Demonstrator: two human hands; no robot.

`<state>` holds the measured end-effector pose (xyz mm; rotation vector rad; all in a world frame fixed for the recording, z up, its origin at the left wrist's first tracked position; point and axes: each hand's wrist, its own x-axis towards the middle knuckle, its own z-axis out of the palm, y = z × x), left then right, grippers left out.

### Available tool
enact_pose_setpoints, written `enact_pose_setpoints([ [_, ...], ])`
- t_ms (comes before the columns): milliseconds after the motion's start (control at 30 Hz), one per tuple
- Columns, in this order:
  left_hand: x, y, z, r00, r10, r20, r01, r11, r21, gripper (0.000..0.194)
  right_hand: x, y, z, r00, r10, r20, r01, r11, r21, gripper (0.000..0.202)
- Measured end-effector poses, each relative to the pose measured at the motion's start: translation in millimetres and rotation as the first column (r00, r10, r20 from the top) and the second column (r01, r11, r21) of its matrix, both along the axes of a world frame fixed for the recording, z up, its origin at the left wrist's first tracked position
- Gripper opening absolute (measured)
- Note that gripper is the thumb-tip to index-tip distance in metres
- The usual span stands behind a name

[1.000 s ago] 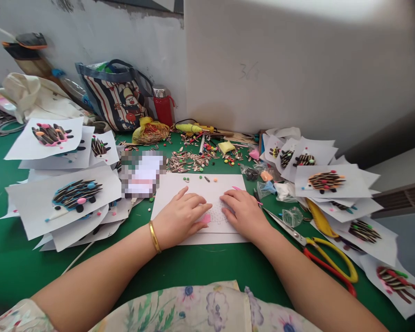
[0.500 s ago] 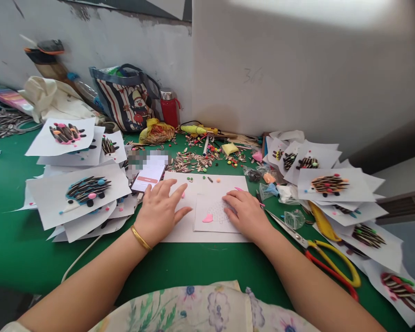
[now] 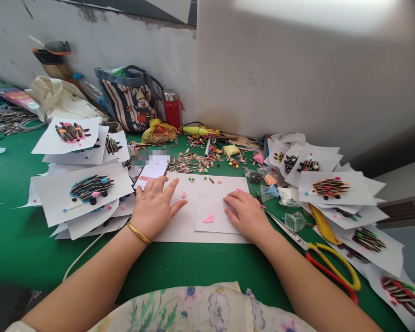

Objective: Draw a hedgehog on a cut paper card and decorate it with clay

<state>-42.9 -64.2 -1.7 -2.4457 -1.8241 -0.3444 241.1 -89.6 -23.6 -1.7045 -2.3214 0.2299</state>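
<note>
On a green tabletop (image 3: pixel 190 267), a large white paper sheet (image 3: pixel 180 229) bears a small white card (image 3: pixel 204 206), partly under the right hand (image 3: pixel 247 214), fingers bent (left hand (image 3: pixel 154 204) over the sheet's left edge, fingers spread); behind it, a scuffed white wall (image 3: pixel 152 41).

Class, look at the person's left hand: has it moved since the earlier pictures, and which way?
Yes. Judged against the scissors, the left hand has moved left, away from the small drawing and toward the phone.
</note>
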Motion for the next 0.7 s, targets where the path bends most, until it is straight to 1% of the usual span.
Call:
enact_pose_setpoints([
  [133, -1.3, 2.0, -1.1, 1.000, 0.005, 0.009, -0.005, 1.000, -0.007, 0.063, 0.2, 0.1, -0.8, 1.000, -0.005, 0.005, 0.005, 1.000, -0.004, 0.030],
  [267, 2.6, -1.1, -1.6, 1.000, -0.001, -0.015, 0.001, 0.999, 0.047, 0.063, 0.3, 0.1, -2.2, 1.000, -0.010, 0.012, 0.010, 1.000, -0.007, 0.030],
  [367, 8.7, -5.7, -2.7, 0.999, -0.049, -0.015, 0.050, 0.997, 0.065, 0.060, 0.5, 0.2, -2.9, 1.000, -0.007, 0.009, 0.007, 1.000, 0.000, 0.030],
  [533, 21.0, -11.6, -4.9, 0.987, -0.163, 0.006, 0.162, 0.985, 0.063, 0.056, 0.8, 0.5, -3.1, 1.000, 0.002, 0.006, -0.002, 1.000, 0.022, 0.030],
  [700, 29.4, -10.8, 0.1, 0.975, -0.222, 0.006, 0.221, 0.974, 0.054, 0.057, 0.8, 0.5, -2.6, 1.000, 0.001, 0.006, -0.001, 1.000, 0.015, 0.030],
])
